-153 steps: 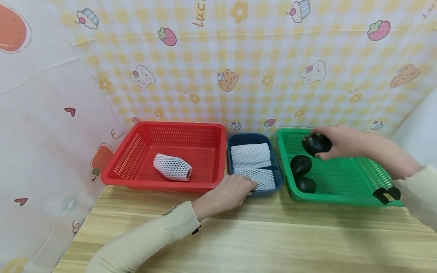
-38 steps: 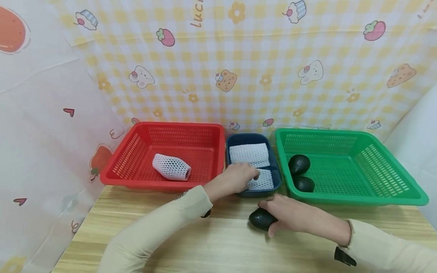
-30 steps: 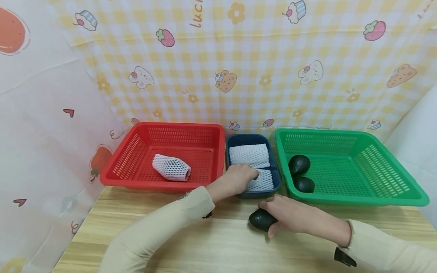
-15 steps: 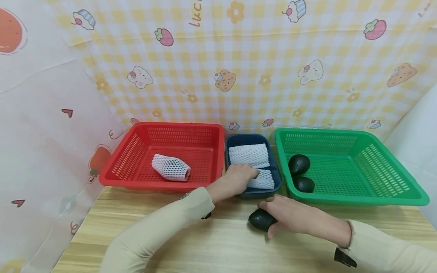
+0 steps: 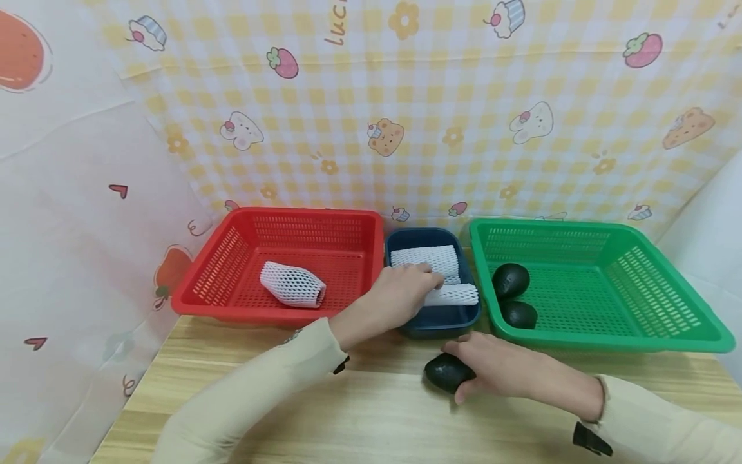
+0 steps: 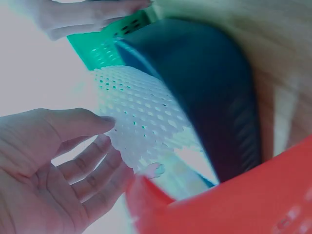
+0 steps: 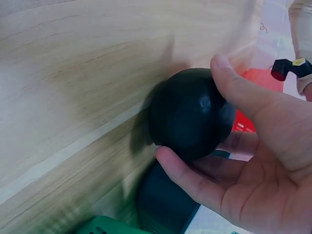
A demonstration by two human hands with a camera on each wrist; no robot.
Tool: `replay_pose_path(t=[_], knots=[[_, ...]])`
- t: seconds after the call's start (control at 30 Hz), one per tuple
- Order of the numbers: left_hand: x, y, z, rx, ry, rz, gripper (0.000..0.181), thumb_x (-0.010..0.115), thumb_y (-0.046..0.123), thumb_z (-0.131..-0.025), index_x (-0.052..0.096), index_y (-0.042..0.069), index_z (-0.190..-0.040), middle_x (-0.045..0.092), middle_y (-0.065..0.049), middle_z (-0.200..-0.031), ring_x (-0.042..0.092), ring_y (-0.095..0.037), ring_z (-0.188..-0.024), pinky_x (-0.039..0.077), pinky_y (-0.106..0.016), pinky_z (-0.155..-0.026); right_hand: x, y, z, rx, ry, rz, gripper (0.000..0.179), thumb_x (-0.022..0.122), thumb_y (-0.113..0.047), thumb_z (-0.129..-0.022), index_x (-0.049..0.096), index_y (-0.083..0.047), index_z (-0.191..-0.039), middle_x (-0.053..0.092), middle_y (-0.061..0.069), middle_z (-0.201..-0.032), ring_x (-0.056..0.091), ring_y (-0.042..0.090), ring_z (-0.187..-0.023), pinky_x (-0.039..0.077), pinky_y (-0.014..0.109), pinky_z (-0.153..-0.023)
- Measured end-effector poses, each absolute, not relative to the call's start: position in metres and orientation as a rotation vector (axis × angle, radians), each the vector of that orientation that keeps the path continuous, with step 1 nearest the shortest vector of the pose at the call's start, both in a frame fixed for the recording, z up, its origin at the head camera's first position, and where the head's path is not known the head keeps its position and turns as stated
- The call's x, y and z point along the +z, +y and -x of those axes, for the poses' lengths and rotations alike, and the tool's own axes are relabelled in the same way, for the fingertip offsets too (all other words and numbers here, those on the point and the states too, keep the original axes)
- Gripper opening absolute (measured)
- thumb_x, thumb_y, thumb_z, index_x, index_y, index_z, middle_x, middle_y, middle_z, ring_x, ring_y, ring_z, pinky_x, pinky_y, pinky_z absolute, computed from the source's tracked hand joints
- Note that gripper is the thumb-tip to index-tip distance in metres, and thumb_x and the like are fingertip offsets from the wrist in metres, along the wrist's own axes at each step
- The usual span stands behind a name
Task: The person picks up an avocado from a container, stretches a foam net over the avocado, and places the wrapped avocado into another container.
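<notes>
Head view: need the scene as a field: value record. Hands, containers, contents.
left hand: pinches a white foam net sleeve at the blue bin
right hand: grips a dark avocado low at the wooden table; contact with it unclear
red basket: one bulging net sleeve, something dark showing through
blue bin: more white foam netting, count unclear
green basket: two bare avocados
order, left to right: red, blue, green
</notes>
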State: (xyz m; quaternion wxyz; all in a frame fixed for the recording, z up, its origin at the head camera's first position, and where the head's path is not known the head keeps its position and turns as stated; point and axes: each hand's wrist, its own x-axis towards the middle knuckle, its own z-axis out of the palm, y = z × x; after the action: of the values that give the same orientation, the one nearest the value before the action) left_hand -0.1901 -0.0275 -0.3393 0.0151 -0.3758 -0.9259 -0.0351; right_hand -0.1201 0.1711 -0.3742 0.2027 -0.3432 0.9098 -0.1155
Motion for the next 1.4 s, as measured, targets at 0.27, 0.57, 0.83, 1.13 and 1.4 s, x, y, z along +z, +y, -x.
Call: replay_pose_path(t=[0.27,0.57,0.83,1.13,1.4], knots=[[-0.320,-0.038,0.176,-0.169,-2.779,1.189,0.043,0.080,0.023,-0.089,0.069,0.021,-0.130,0.068,-0.002,-0.115,0.065,-0.016,-0.093,0.057,-0.028,-0.069,-0.368,0.175,0.119,-0.325,2.546,0.933,0.081,0.089,-0.047,-0.073,0.060,-0.001,-0.133,0.069,0.009,-0.107,0.066,0.019,-0.093,0.056,0.039,-0.079],[-0.315,-0.051,0.172,-0.235,-2.739,1.195,0.046,0.084,0.023,-0.085,0.070,0.019,-0.129,0.069,-0.003,-0.115,0.066,-0.017,-0.094,0.057,-0.027,-0.073,-0.356,0.181,0.116,-0.343,2.604,0.974,0.083,0.090,-0.046,-0.073,0.060,0.003,-0.133,0.069,0.013,-0.117,0.068,0.023,-0.096,0.057,0.039,-0.080],[-0.308,-0.067,0.175,-0.327,-2.717,1.154,0.045,0.085,0.019,-0.083,0.070,0.018,-0.126,0.067,-0.003,-0.117,0.063,-0.017,-0.095,0.057,-0.028,-0.069,-0.337,0.188,0.119,-0.626,2.754,1.089,0.057,0.086,-0.041,-0.081,0.069,-0.002,-0.119,0.069,0.003,-0.103,0.062,0.008,-0.078,0.054,0.024,-0.062],[-0.297,-0.081,0.172,-0.424,-2.635,1.162,0.043,0.084,0.014,-0.084,0.069,0.016,-0.124,0.065,-0.001,-0.114,0.060,-0.015,-0.095,0.055,-0.024,-0.069,-0.333,0.203,0.135,-1.024,3.049,1.332,0.039,0.086,-0.030,-0.084,0.067,-0.011,-0.112,0.064,-0.008,-0.098,0.060,0.006,-0.078,0.052,0.018,-0.062],[-0.291,-0.091,0.172,-0.594,-2.594,1.188,0.039,0.082,0.009,-0.086,0.070,0.013,-0.122,0.066,-0.002,-0.116,0.061,-0.014,-0.100,0.056,-0.027,-0.078,-0.339,0.203,0.146,-1.193,3.082,1.442,0.051,0.065,-0.055,-0.094,0.064,-0.008,-0.113,0.060,0.000,-0.104,0.057,0.009,-0.082,0.052,0.019,-0.067]])
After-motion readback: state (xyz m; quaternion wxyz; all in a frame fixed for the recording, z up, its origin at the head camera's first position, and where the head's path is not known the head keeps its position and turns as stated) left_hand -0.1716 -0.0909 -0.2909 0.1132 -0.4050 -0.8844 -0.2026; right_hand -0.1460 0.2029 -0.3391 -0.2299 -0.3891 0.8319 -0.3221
